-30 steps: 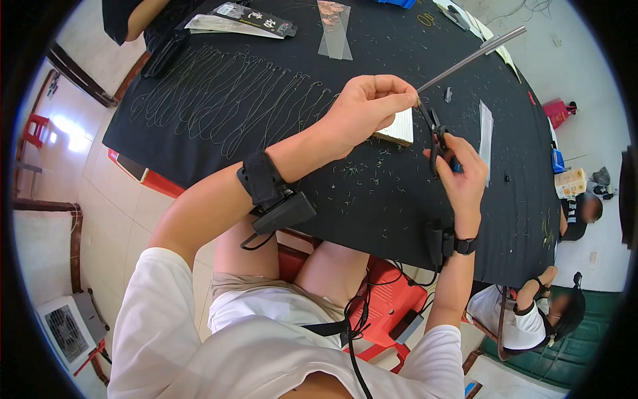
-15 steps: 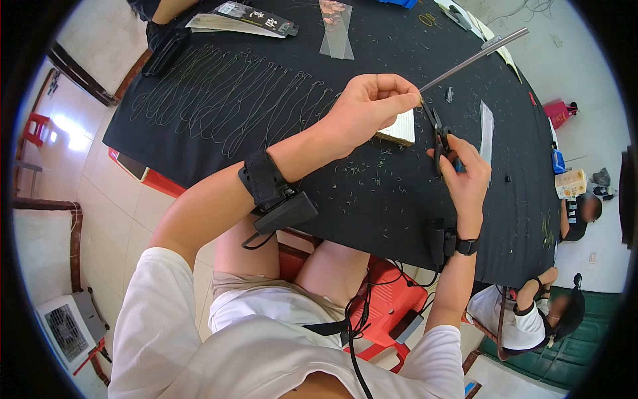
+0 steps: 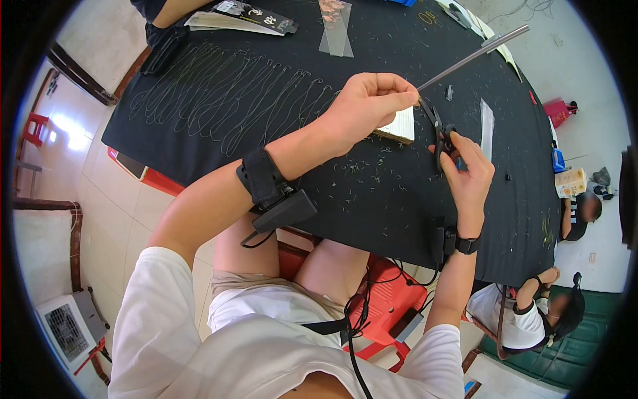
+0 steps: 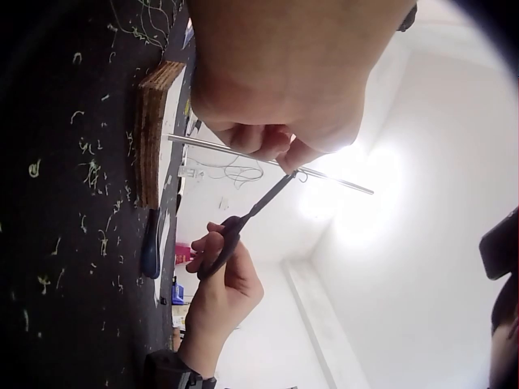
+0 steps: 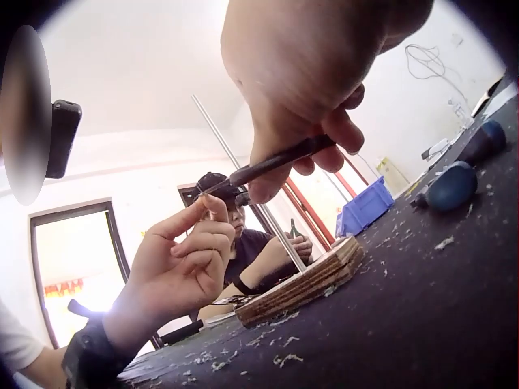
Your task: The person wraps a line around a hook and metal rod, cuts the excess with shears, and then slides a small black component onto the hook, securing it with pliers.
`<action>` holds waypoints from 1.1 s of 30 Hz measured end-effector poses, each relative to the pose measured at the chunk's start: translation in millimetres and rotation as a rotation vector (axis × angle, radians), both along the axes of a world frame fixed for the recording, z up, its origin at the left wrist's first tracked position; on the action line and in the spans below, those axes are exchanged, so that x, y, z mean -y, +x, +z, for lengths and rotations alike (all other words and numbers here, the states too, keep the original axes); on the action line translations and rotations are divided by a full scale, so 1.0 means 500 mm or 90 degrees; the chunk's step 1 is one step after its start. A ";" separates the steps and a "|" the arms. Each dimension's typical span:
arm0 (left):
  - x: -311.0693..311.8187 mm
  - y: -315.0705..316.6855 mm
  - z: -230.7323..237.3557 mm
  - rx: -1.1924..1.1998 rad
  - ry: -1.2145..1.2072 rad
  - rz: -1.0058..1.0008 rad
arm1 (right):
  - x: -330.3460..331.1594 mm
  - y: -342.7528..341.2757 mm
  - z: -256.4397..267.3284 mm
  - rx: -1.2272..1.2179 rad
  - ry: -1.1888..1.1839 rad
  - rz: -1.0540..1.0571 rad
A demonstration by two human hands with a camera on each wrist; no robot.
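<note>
In the head view my left hand point(image 3: 375, 106) pinches a tiny thing between thumb and forefinger; a small curl of thin line point(image 4: 303, 176) shows at those fingertips in the left wrist view. Black scissors point(image 3: 438, 133) are in my right hand point(image 3: 468, 173), with fingers at the handles. Their blade tips point up and left, right at the left fingertips. Behind the left hand, a thin metal rod point(image 3: 472, 60) rises from a plywood block point(image 5: 304, 285) with a pale top. Fingers cover much of what the left hand pinches.
Many loops of thin line point(image 3: 229, 100) lie in a row on the black-covered table point(image 3: 372, 213). Pale clippings are scattered near the block. A blue-handled tool point(image 4: 152, 247) lies beside it. Clear plastic sleeves point(image 3: 335, 33) and packets point(image 3: 249, 18) are farther back. Other people sit around the table.
My right hand and the scissors have shifted slightly to the right, tips still at the left fingertips. The left hand is almost still. Another person's arm at top left has moved rightward.
</note>
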State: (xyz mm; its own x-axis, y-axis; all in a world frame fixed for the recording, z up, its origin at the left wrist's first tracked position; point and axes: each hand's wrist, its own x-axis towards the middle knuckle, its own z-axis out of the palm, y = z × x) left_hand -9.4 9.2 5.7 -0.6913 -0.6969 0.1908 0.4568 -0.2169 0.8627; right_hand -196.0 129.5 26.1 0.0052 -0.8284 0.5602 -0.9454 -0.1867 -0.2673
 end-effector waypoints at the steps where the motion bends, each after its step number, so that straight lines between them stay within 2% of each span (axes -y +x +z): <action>1: 0.000 -0.001 0.000 0.000 0.000 0.000 | 0.000 0.001 0.000 0.000 -0.003 -0.001; 9: 0.001 -0.002 -0.002 0.010 0.054 -0.008 | 0.000 0.000 0.001 -0.023 -0.016 -0.007; 21: -0.001 -0.002 0.001 0.016 0.039 0.010 | 0.000 -0.004 -0.002 -0.046 -0.020 -0.014; 33: -0.001 -0.004 0.000 0.008 0.044 0.019 | 0.002 -0.006 -0.008 0.013 -0.006 -0.041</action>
